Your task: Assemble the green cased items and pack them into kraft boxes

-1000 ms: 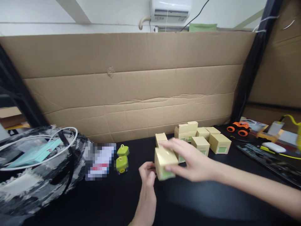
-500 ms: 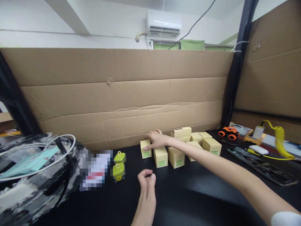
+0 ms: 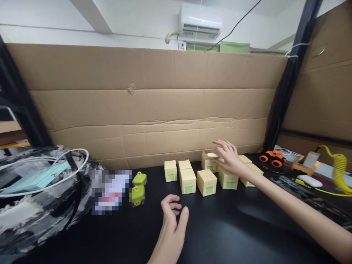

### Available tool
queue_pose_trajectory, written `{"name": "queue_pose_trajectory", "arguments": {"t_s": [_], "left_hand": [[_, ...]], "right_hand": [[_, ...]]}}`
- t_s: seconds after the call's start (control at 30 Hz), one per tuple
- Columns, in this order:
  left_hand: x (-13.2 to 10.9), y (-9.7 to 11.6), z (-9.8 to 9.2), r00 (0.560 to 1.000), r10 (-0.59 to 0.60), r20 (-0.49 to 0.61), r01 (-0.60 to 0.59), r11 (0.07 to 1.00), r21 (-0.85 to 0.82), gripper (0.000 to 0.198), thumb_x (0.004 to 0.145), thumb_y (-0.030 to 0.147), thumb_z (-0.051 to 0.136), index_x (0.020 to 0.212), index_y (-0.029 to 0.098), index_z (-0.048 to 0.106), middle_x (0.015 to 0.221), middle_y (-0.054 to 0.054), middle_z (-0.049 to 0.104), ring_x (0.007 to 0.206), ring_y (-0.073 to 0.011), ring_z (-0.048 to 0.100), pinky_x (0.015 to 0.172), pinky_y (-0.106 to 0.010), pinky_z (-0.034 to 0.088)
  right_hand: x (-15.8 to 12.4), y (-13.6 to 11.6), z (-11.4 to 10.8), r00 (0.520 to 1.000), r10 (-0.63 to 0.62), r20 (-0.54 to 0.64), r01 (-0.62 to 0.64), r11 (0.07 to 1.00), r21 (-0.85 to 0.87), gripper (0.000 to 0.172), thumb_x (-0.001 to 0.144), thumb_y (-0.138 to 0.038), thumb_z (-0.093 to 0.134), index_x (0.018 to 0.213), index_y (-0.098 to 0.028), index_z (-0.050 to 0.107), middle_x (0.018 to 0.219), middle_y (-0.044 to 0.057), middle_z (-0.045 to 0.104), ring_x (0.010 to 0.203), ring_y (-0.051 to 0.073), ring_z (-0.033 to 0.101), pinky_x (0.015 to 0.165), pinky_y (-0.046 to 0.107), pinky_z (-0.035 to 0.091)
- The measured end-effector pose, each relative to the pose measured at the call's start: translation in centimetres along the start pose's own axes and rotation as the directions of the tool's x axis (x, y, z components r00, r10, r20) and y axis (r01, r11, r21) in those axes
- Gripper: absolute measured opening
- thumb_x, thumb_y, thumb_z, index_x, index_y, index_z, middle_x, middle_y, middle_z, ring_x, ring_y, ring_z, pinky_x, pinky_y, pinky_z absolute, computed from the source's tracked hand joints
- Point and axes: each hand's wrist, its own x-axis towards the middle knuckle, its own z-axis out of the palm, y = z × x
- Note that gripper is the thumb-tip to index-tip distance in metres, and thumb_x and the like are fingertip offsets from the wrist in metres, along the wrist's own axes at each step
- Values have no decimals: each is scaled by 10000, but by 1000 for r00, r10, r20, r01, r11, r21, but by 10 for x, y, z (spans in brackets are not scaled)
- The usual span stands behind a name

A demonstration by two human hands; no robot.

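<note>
My left hand (image 3: 172,220) is low in the middle of the head view, palm turned inward. Its fingers are loosely curled, the thumb stands apart and nothing is between them. Farther back, my right hand (image 3: 227,157) reaches over the rear boxes with its fingers spread, beside a raised flap (image 3: 213,155) of a small box (image 3: 206,163). Whether the fingertips touch it is unclear. Several pale yellow boxes with green labels stand around, among them a front box (image 3: 206,182), a long-looking pair (image 3: 188,180) and the leftmost box (image 3: 171,171).
Two green-lidded containers (image 3: 138,193) sit left of the boxes. At far left is a black-and-white fluffy bundle (image 3: 24,220) with a white cable and teal box. An orange toy car (image 3: 272,158) and yellow coiled cord (image 3: 340,168) lie right. Cardboard (image 3: 154,106) walls the back.
My right hand has moved right, from the leftmost boxes to the rear ones. My left thumb has spread away from the fingers. The view has shifted slightly.
</note>
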Motion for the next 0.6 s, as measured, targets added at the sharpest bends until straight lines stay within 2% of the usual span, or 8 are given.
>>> {"name": "queue_pose_trajectory", "arguments": {"t_s": [0.1, 0.2, 0.27, 0.33, 0.4, 0.43, 0.5, 0.6], "left_hand": [[1, 5, -7, 995, 18, 101, -25, 997, 71, 264, 836, 310, 503, 1063, 219, 404, 976, -56, 496, 824, -197, 547, 839, -399, 417], [2, 16, -15, 966, -4, 257, -27, 993, 119, 261, 874, 326, 455, 1108, 217, 419, 1026, -82, 511, 940, -226, 551, 887, -416, 403], [2, 24, -18, 964, 26, 265, -55, 993, 105, 312, 902, 338, 413, 1193, 229, 387, 1162, -113, 489, 1075, -248, 507, 953, -446, 369], [2, 30, -20, 965, 112, 236, -133, 988, 75, 364, 920, 328, 383, 1274, 258, 330, 1316, -116, 412, 1200, -255, 423, 1020, -467, 311], [1, 34, -22, 949, 214, 232, -232, 971, 53, 370, 930, 304, 366, 1297, 288, 326, 1402, -85, 342, 1289, -246, 332, 1070, -456, 250], [1, 36, -23, 937, 250, 244, -270, 961, 54, 331, 933, 294, 359, 1263, 295, 379, 1405, -67, 344, 1309, -240, 307, 1080, -438, 239], [3, 39, -25, 920, 271, 285, -303, 950, 76, 225, 936, 285, 347, 1067, 278, 530, 1325, -47, 424, 1280, -233, 349, 1056, -388, 277], [5, 43, -26, 901, 229, 367, -294, 947, 132, 226, 930, 281, 365, 781, 232, 528, 1067, -43, 534, 1091, -216, 496, 929, -327, 380]], "right_hand": [[0, -23, -22, 999, -24, -43, 28, 995, 96, 147, 869, -268, 469, 998, -201, 494, 1230, 131, 540, 1166, 270, 488, 956, 466, 378], [-8, -54, -51, 998, -54, -42, 61, 976, 208, 231, 898, -278, 445, 1120, -215, 454, 1088, 93, 601, 988, 219, 587, 811, 352, 481], [-18, -76, -65, 995, -94, -25, 97, 950, 296, 194, 895, -256, 469, 1086, -232, 480, 1014, 74, 618, 907, 212, 602, 756, 329, 487], [-30, -95, -73, 981, -192, 37, 165, 911, 378, 171, 889, -227, 484, 1059, -242, 495, 1012, 66, 621, 908, 208, 597, 762, 320, 484], [-41, -110, -73, 931, -335, 146, 241, 863, 445, 183, 889, -207, 487, 1068, -239, 500, 1048, 64, 615, 941, 200, 585, 795, 310, 480], [-46, -116, -72, 895, -399, 200, 270, 841, 468, 179, 890, -204, 488, 1064, -236, 507, 1058, 64, 611, 943, 195, 580, 806, 304, 478], [-53, -124, -65, 833, -482, 272, 319, 820, 476, 144, 890, -197, 483, 1020, -226, 537, 1039, 68, 603, 916, 189, 571, 799, 301, 476], [-57, -126, -55, 797, -524, 300, 381, 822, 424, 164, 904, -180, 423, 923, -212, 583, 927, 78, 588, 845, 195, 548, 734, 315, 462]]}}
